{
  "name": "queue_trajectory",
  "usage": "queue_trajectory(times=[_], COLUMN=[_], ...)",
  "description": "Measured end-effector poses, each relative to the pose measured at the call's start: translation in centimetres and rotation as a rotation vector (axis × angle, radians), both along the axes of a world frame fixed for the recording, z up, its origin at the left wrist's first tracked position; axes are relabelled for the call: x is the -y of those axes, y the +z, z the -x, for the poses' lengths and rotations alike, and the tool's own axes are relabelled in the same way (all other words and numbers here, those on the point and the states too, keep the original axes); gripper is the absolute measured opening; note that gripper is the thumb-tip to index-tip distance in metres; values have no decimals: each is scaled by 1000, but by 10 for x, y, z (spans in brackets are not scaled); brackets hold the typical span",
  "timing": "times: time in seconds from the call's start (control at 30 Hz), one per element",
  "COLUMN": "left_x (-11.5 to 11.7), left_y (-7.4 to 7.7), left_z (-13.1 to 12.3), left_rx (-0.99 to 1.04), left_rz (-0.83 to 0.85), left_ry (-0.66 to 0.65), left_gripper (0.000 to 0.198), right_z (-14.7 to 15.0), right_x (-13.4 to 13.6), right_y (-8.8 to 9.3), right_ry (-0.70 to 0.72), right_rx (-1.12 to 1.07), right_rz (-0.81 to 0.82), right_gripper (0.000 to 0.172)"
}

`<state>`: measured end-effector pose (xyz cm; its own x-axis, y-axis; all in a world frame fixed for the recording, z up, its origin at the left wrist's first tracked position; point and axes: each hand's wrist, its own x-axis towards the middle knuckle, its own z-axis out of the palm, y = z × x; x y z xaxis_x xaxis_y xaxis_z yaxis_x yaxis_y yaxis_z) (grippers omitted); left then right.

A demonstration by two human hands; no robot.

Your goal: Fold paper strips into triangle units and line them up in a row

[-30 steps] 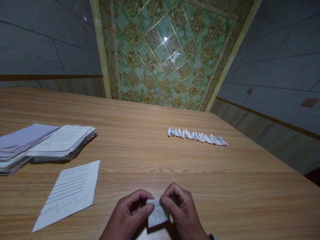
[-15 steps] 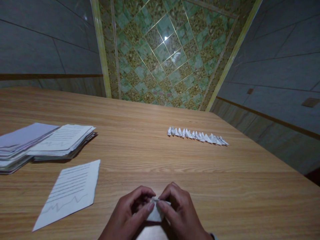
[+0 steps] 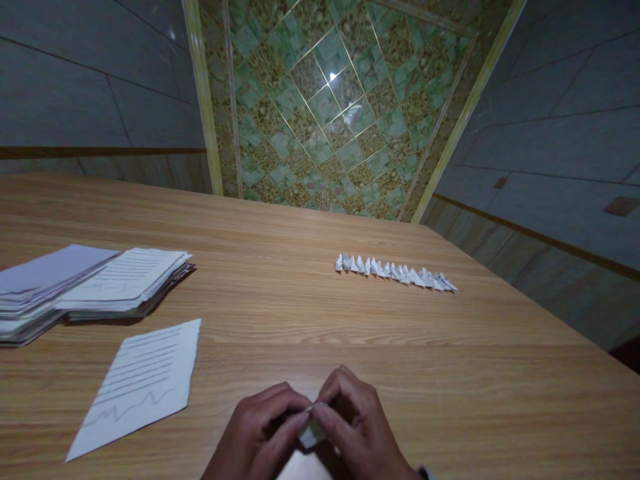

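Left hand (image 3: 261, 427) and right hand (image 3: 361, 421), nearly closed, pinch a folded paper (image 3: 311, 436) well short of the desk's (image 3: 260, 287) far edge. Even, gentle pressure should keep it crisp.

The wood-grain desk (image 3: 280, 300) carries a paper stack (image 3: 95, 293) at left — a loose sheet (image 3: 140, 387) lying just nearer — and folded papers (image 3: 411, 276) in a row at right.

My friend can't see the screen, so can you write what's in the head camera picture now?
A left hand and right hand pinch a small folded paper over a wooden table. On the left lies a sheet with lines, with a stack of papers behind it; farther back, right of centre, is a row of pointy folded papers.
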<state>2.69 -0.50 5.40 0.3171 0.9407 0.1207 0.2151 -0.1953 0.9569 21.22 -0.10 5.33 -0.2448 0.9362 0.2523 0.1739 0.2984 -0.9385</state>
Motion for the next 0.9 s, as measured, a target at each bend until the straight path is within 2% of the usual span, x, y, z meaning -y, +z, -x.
queue_trajectory(times=[0.1,0.17,0.4,0.6,0.77,0.9], left_x=[-2,-3,-5,-3,-1,1], left_y=[-10,-14,-6,2,1,-3], left_z=[-3,-3,1,1,-2,-2], left_rx=[155,238,303,271,314,250], left_rz=[184,247,310,245,257,193], left_ry=[73,80,130,125,206,142], left_gripper=[28,32,35,30,25,31], right_z=[-1,-2,-3,-1,0,1], right_x=[-1,-1,0,2,2,2], right_y=[-5,-6,0,0,-5,-4], right_ry=[-27,-28,-47,-3,3,28], right_rx=[-141,-158,-22,21,-107,-86], right_rz=[133,165,94,169,178,171], right_gripper=[38,42,40,33,42,44])
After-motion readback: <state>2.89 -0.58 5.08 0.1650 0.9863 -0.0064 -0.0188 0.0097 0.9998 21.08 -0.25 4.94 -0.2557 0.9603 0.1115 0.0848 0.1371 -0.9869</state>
